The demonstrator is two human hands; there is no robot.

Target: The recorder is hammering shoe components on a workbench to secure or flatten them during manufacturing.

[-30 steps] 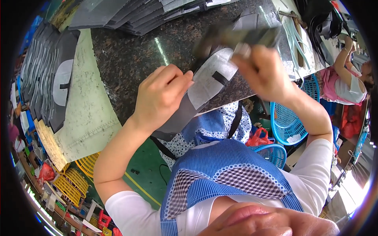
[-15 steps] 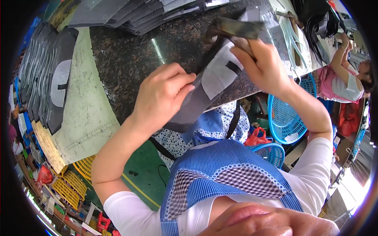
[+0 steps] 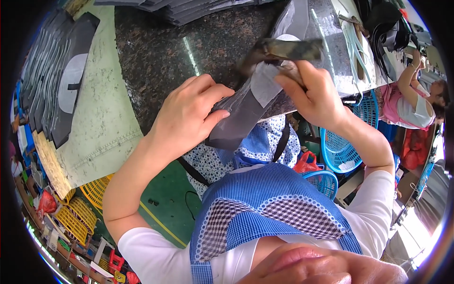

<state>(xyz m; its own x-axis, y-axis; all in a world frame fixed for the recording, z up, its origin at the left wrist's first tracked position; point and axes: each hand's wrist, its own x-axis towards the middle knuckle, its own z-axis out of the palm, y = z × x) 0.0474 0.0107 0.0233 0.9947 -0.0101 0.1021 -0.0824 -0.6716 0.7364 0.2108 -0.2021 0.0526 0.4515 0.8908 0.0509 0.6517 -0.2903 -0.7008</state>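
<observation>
My right hand point(image 3: 316, 97) is closed around the short handle of a hammer point(image 3: 295, 49), whose dark, worn head is smeared by motion. Under the hammer lies a dark grey flat panel point(image 3: 239, 122) with a pale grey patch point(image 3: 266, 84) on it. The panel hangs over the near edge of a speckled stone slab point(image 3: 156, 52). At the panel's left edge, my left hand point(image 3: 189, 111) pinches it between thumb and fingers. The hammer head hides part of the patch, so whether it touches the panel I cannot tell.
A fanned stack of similar grey panels point(image 3: 45, 80) lies left on a pale board point(image 3: 97, 104). More panels point(image 3: 184, 12) sit at the far edge. Blue baskets point(image 3: 341, 149) and yellow baskets point(image 3: 78, 220) stand below. A co-worker point(image 3: 402, 102) is at the right.
The hammer has come down nearer to me, and its head now covers more of the pale patch. My left hand has shifted slightly left, showing more of the panel's near end.
</observation>
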